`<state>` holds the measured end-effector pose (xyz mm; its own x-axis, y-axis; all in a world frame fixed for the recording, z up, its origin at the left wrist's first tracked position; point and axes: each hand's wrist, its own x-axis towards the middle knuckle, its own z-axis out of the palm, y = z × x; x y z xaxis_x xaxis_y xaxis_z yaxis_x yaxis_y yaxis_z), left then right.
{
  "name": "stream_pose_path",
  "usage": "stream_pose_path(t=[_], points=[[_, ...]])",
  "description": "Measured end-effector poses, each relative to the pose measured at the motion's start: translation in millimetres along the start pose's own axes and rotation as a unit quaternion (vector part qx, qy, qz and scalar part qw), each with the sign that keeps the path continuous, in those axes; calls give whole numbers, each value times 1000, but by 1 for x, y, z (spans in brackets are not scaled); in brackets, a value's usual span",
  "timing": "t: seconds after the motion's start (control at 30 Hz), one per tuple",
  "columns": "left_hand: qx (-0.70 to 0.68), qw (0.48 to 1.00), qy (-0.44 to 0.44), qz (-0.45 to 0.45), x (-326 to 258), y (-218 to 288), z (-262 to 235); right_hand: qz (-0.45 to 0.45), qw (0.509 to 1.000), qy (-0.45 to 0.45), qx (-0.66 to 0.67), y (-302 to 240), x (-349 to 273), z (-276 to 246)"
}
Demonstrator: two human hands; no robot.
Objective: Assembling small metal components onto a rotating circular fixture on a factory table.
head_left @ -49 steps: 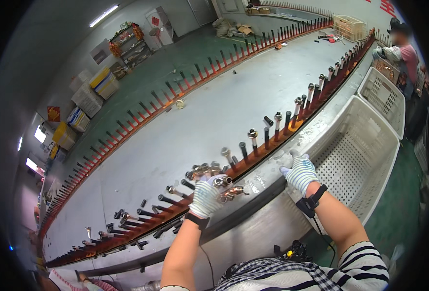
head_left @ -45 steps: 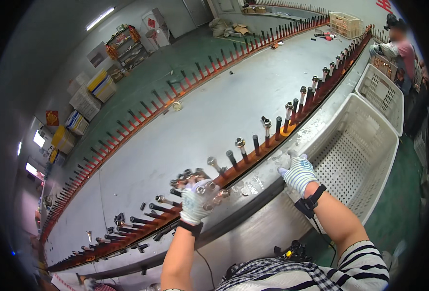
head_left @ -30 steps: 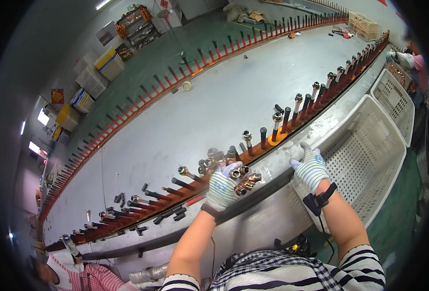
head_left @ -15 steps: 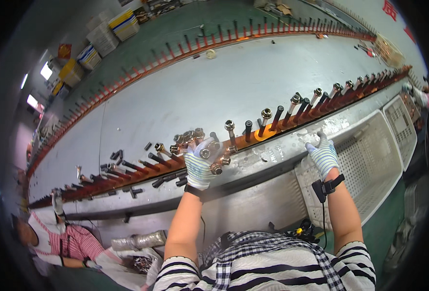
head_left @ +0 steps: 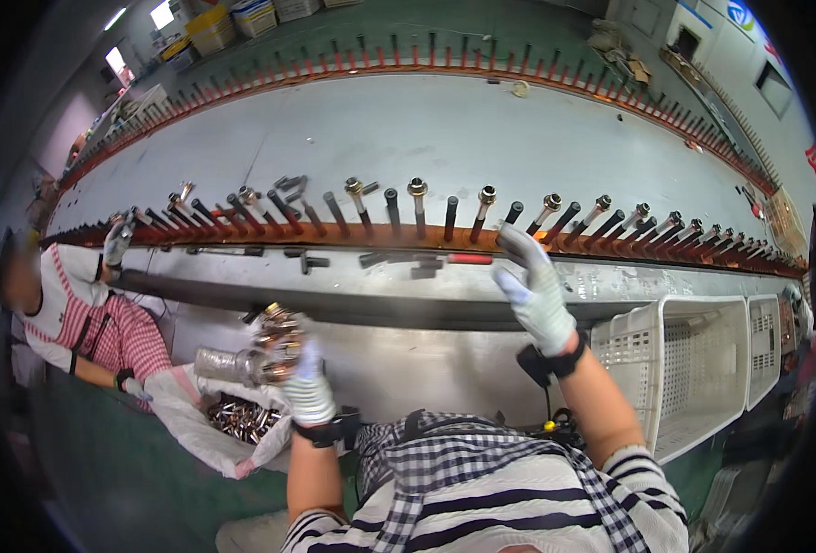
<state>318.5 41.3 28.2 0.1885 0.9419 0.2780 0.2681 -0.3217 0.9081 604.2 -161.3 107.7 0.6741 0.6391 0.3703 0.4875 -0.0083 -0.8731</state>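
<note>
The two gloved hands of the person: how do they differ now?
The left hand is low, closed around a bundle of metal fittings; the right hand is raised near the peg rail, fingers spread, holding nothing. Both wear light knitted gloves and dark wrist straps.

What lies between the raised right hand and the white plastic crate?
In the head view, only bare metal bench front separates the right hand from the white plastic crate; nothing stands there.
</note>
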Motion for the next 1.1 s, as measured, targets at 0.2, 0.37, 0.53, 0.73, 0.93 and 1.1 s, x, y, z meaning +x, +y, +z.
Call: stream_pose_path(t=[0.2, 0.37, 0.53, 0.73, 0.93, 1.1], points=[[-397, 815, 126, -402, 68, -92, -178, 88, 989, -4, 122, 19, 80, 147], [-281, 801, 41, -527, 66, -198, -253, 165, 985, 31, 35, 17, 134, 225], [-122, 862, -79, -485, 42, -222, -283, 63, 938, 188, 286, -24, 149, 264], [370, 760, -464, -264, 24, -106, -302, -9, 843, 521, 137, 9, 94, 224], [428, 748, -495, -108, -33, -181, -356, 113, 925, 339, 125, 34, 122, 231], [453, 722, -509, -121, -25, -135, -342, 111, 834, 278, 463, 12, 126, 246]])
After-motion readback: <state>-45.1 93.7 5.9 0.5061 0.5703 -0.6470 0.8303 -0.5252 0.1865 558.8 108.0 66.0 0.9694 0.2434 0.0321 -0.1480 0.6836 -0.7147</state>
